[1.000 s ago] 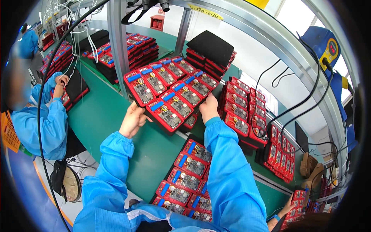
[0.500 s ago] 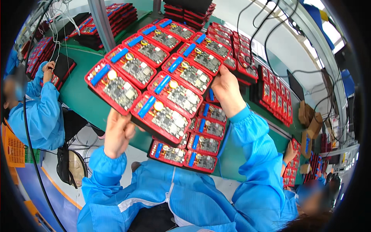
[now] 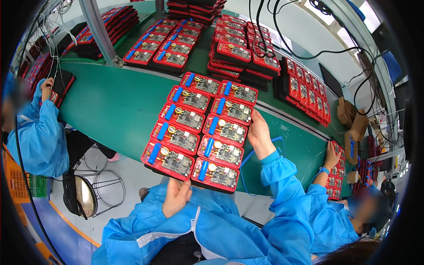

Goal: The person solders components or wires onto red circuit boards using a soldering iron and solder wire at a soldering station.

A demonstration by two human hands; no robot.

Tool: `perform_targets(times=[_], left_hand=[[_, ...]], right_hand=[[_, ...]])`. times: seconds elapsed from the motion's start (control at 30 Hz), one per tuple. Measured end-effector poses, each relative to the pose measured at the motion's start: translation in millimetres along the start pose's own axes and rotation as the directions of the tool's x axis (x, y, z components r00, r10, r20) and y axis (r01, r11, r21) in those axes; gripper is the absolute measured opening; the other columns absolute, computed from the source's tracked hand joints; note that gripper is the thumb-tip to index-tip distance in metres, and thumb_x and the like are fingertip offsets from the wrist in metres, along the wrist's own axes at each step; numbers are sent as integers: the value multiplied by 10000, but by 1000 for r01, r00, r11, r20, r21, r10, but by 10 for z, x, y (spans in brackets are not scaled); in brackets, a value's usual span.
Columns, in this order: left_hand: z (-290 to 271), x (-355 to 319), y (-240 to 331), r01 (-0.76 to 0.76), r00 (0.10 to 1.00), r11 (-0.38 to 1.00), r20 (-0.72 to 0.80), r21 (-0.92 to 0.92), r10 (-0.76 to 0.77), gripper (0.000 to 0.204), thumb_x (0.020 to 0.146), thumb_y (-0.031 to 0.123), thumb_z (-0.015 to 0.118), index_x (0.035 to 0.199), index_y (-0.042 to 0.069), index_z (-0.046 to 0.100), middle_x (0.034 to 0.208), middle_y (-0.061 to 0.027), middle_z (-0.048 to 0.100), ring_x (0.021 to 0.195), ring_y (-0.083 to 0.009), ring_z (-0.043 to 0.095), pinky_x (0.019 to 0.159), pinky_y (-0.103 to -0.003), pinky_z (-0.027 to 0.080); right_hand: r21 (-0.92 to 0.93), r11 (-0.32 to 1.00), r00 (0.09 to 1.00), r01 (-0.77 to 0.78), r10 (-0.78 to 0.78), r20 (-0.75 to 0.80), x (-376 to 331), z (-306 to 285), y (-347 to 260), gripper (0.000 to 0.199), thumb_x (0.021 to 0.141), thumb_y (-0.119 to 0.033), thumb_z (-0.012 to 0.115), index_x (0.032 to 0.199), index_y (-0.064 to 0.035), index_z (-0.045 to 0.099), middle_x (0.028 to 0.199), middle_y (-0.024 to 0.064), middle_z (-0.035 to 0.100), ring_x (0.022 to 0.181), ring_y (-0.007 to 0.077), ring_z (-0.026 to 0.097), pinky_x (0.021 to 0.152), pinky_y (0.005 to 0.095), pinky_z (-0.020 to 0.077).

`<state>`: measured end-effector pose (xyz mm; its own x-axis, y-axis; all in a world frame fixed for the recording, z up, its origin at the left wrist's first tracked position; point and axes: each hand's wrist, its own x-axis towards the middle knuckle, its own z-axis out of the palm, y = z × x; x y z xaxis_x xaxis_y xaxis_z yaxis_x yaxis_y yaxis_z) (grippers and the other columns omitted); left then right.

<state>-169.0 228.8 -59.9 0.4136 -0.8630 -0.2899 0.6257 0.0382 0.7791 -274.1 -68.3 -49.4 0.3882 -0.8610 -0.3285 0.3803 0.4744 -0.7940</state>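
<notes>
A dark tray (image 3: 151, 169) carries two columns of red cases with circuit boards (image 3: 180, 164) in them. Each case also has a blue cylindrical part and a small round part. My left hand (image 3: 176, 197) is closed on the tray's near edge at the bottom, with part of its fingers hidden underneath. At the right side, my right hand (image 3: 260, 134) grips the edge, its fingers partly out of sight below. The tray lies nearly level over the near edge of the green table; whether it rests on something I cannot tell.
Further back on the green table (image 3: 101, 97) lie a similar tray (image 3: 165, 59) and tall stacks (image 3: 234, 53). A metal post (image 3: 98, 33) stands at the left and black cables hang at the upper right. One person (image 3: 39, 137) works at left, another (image 3: 329, 194) at right.
The tray in my hands has come down toward me and levelled out from its tilt. A similar tray seen below it before is now hidden. The trays behind have come into view.
</notes>
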Motion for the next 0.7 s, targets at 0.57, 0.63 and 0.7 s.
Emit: perform_targets(times=[0.57,0.63,0.7], left_hand=[[-788,201,1187,55,985,814,103,578,-140,213,960,214,486,847,65,587,761,-121,693,400,15,337,354,-170,220],[-883,388,1300,-6,995,826,-76,564,59,227,970,215,465,855,52,573,735,-91,676,381,11,276,348,-179,189],[-800,571,1247,-28,971,771,-166,637,172,276,985,230,431,962,15,603,782,-73,668,418,9,287,376,-180,213]], right_hand=[[-507,851,990,138,-139,36,-516,-473,23,404,983,-166,444,1330,40,421,1314,131,497,1217,210,472,988,312,397],[-503,854,991,131,-110,71,-774,-539,105,441,994,-202,426,1358,43,380,1373,160,436,1272,242,425,1036,347,366],[-426,891,987,159,-145,66,-1060,-425,226,481,1006,-255,399,1383,38,344,1416,179,382,1307,266,384,1068,376,326]])
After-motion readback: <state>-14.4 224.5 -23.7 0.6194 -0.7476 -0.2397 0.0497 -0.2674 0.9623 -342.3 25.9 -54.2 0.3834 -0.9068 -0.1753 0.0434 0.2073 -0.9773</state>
